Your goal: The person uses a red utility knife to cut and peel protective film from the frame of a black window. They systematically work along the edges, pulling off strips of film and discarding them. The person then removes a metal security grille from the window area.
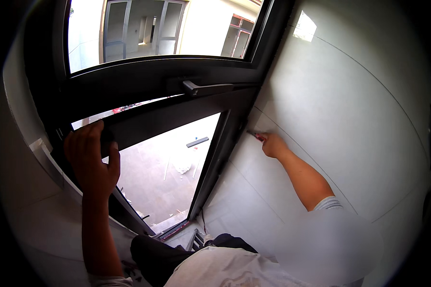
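My left hand [92, 162] is at the left end of a dark window sash bar [158, 122], fingers curled over it and thumb on the near side. Out to the right, my right hand [274, 145] is closed round a small tool with a red handle [260, 137]. The tool's thin dark tip points left, at the pale tiled wall [321, 110] close to the dark window frame [229, 143]; its exact kind is too small to tell. A dark window handle [208, 89] lies across the frame's middle rail, between and above my hands.
Tile joints run across the wall on the right. Through the lower opening, a grey strip [197, 142] and a white bundle [182, 166] lie on the ground outside. Below me, next to my dark trousers, is a grey slatted object [195, 240]. A pale ledge [43, 153] borders the left.
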Demonstrator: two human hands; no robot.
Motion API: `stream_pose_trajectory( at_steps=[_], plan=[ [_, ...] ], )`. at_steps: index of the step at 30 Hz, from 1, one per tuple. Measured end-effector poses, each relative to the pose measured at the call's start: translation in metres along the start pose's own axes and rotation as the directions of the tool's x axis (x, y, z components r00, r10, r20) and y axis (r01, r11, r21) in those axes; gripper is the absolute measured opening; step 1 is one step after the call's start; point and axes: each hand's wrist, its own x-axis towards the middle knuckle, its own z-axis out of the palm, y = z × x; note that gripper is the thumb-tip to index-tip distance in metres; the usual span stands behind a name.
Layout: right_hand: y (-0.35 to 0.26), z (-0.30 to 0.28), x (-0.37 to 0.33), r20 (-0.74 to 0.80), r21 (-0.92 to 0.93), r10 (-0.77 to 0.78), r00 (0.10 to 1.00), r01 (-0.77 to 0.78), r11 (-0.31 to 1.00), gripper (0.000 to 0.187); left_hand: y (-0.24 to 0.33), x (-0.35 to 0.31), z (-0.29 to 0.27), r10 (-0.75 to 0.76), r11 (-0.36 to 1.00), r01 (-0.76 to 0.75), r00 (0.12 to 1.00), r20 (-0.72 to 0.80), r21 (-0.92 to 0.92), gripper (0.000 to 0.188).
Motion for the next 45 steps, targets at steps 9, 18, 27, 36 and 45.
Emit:
stream_pose_trajectory(
  at_steps=[9,18,27,36,45],
  plan=[
    [-0.032,-0.042,0.001,-0.384,0.151,0.034,0.923,0.027,0.988,0.058,0.002,0.000,0.001,-0.002,0.999,0.002,1.000,-0.008,0.034,0.055],
    [-0.053,-0.010,-0.004,-0.150,0.260,0.215,0.965,-0.171,0.950,0.063,0.002,0.000,-0.002,-0.006,0.999,0.007,1.000,-0.014,0.032,0.055],
    [-0.019,0.066,-0.046,0.386,-0.069,0.137,0.912,-0.119,0.990,0.055,0.000,0.000,-0.008,-0.032,0.999,0.031,0.999,0.025,0.032,0.057],
    [-0.023,0.046,-0.047,-0.318,0.203,0.092,0.944,-0.027,0.979,0.057,-0.002,-0.001,0.003,0.030,0.998,-0.029,0.999,-0.012,0.059,0.056],
    [0.014,0.093,-0.039,0.022,0.002,0.066,0.998,-0.066,0.998,0.046,0.001,0.004,0.007,0.043,0.999,-0.043,0.999,-0.016,0.015,0.053]
  ],
)
